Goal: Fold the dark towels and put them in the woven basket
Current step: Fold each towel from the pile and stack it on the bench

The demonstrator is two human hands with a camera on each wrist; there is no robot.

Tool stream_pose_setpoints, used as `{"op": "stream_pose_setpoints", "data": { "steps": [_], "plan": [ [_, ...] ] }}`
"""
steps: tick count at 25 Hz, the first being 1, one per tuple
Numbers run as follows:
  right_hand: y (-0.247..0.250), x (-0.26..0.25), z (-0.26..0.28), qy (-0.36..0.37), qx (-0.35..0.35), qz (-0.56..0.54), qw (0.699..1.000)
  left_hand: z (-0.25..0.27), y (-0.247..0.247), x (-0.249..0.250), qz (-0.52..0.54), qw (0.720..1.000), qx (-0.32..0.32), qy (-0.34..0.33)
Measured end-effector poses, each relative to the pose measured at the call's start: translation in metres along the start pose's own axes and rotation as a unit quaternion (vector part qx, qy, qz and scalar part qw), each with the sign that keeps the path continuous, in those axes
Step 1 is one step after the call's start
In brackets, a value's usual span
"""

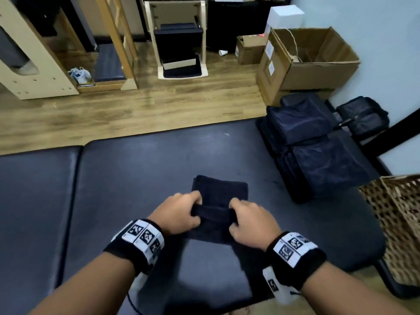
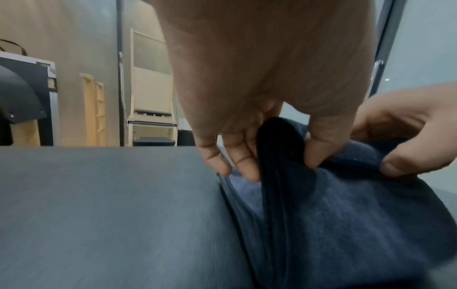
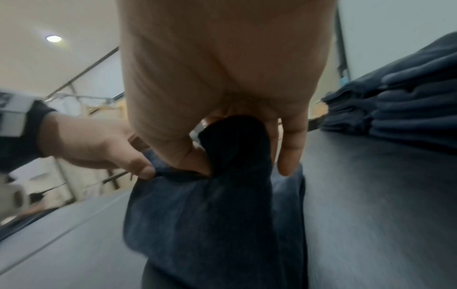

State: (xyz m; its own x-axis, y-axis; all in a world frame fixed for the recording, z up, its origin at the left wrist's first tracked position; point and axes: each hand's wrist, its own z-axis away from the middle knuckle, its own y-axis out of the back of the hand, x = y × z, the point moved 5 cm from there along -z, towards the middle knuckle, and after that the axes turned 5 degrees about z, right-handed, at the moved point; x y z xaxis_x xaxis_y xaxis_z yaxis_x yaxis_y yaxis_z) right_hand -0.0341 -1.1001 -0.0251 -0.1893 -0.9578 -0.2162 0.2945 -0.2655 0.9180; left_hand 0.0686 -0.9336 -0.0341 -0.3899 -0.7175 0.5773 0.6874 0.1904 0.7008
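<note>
Here, in the head view, the person's left hand point(image 1: 179, 212) and right hand point(image 1: 251, 221) are each pinching a raised fold of the small dark terry towel point(image 1: 219, 194), which is lying on the padded dark vinyl bench point(image 1: 127, 178); the tall woven wicker basket point(image 1: 395, 214) is standing well apart at the right edge, with a stack of folded dark towels point(image 1: 318, 153) between. Since the hands are pulling from opposite ends, an uneven tug is likely to skew the fold and leave the edges misaligned. In the left wrist view, the left fingers point(image 2: 245, 154) are clamping the cloth against the thumb, while two outer fingers are hanging free, so the thick fold may be slipping out as it is being carried over. In the right wrist view, the right fingers point(image 3: 291, 140) are clamping the same ridge; the layers underneath are looking loose and could be bunching rather than lying flat.
</note>
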Motion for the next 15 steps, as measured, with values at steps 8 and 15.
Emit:
{"op": "stream_pose_setpoints", "data": {
  "steps": [8,15],
  "plan": [
    [-0.016,0.008,-0.034,0.012,0.043,0.108,0.993,-0.045,-0.01,-0.02,-0.066,0.991,0.021,0.111],
    [-0.049,0.022,-0.03,-0.243,0.067,-0.259,0.932,-0.044,-0.033,-0.042,0.132,0.976,0.046,0.164]
  ]
}}
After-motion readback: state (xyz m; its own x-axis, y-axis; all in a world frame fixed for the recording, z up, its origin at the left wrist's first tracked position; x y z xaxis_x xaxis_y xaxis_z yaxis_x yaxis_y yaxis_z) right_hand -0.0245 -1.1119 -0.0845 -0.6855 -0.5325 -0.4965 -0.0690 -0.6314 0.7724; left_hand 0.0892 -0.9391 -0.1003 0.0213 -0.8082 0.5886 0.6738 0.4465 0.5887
